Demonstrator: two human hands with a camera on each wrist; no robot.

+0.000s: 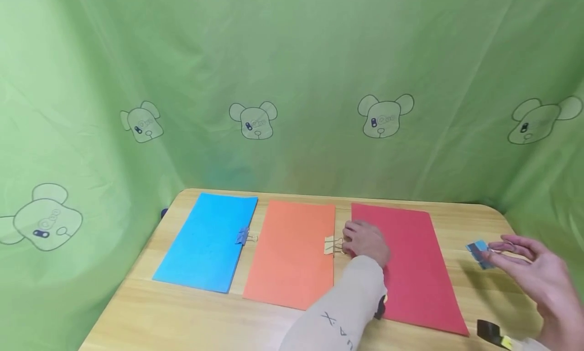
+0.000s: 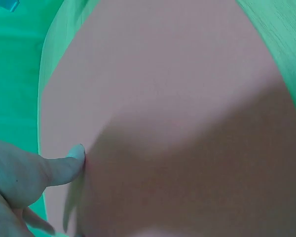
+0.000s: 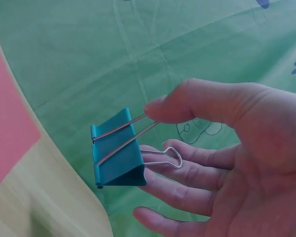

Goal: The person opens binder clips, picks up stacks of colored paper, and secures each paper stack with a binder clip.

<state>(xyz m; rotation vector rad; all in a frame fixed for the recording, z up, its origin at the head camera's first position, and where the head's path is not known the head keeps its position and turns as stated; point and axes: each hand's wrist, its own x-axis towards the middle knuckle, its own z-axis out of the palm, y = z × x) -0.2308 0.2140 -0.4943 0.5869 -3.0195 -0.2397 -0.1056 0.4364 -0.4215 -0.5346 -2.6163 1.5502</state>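
At the left edge of a red paper stack (image 1: 417, 262), my left hand (image 1: 367, 242) grips the border, fingers reaching over it. The left wrist view shows its thumb (image 2: 66, 168) lying along the paper; the fingertips are mostly hidden. Off the stack's right side, in the air, my right hand (image 1: 538, 270) holds a blue binder clip (image 3: 119, 150) by its wire handles. Its thumb presses on one handle while the other handle lies against the fingers. The clip's mouth points left, toward the red stack.
Left of the red stack lies orange paper (image 1: 292, 254) with a yellow binder clip (image 1: 329, 245) on its right edge. Farther left, blue paper (image 1: 210, 239) carries a purple binder clip (image 1: 242, 236). A green curtain (image 1: 315, 51) stands behind the wooden table (image 1: 182, 315).
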